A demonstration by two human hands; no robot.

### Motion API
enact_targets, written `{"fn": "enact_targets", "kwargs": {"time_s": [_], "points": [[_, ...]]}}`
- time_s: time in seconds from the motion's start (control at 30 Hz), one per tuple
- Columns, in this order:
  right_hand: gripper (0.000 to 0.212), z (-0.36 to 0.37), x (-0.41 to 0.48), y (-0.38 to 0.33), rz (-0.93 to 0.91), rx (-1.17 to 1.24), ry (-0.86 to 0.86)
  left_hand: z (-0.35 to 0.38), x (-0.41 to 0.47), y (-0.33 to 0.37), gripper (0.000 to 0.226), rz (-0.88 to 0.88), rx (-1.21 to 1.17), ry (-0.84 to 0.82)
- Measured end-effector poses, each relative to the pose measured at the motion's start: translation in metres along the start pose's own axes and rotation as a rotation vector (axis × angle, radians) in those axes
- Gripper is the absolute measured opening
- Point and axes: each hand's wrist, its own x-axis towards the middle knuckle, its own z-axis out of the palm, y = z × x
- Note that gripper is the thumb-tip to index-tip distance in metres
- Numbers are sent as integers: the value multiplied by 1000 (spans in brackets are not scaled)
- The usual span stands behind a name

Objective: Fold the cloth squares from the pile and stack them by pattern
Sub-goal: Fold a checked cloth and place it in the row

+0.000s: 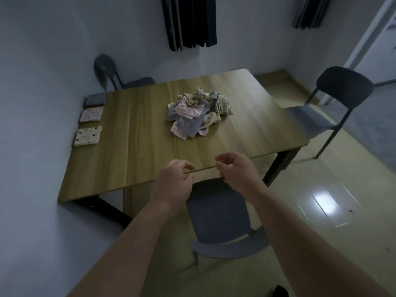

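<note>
A loose pile of cloth squares [198, 113] in pink, grey, cream and checked patterns lies near the middle of the wooden table [137, 151]. Along the table's left edge sit three folded stacks: a grey one [96, 99], a pink dotted one [91, 114] and a cream one with large dots [88, 136]. My left hand [174, 181] and my right hand [234, 170] hover at the table's near edge, fingers loosely curled, holding nothing. Both are well short of the pile.
A grey chair [222, 221] is tucked under the near edge, right below my hands. Another chair [334, 99] stands off the right side and a third [120, 76] at the far left corner. A wall runs along the table's left side. Dark curtains [189, 20] hang behind.
</note>
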Motion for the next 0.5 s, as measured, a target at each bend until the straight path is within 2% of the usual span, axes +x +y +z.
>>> {"fn": "enact_targets", "kwargs": {"time_s": [0.07, 0.1, 0.13, 0.23, 0.37, 0.5], "points": [[15, -59, 13, 25, -24, -16, -30, 49, 7, 38, 12, -39, -9, 32], [17, -66, 19, 28, -28, -4, -31, 52, 7, 39, 12, -45, 0, 34], [18, -125, 34, 50, -35, -35, -72, 96, 16, 84, 12, -97, -26, 76], [19, -179, 51, 64, -77, -95, -103, 129, 26, 117, 13, -171, -70, 116], [15, -269, 81, 76, -119, -130, -135, 177, 61, 199, 14, -180, -74, 106], [17, -343, 141, 95, -171, -168, -175, 232, 125, 268, 16, -189, -48, 98]]}}
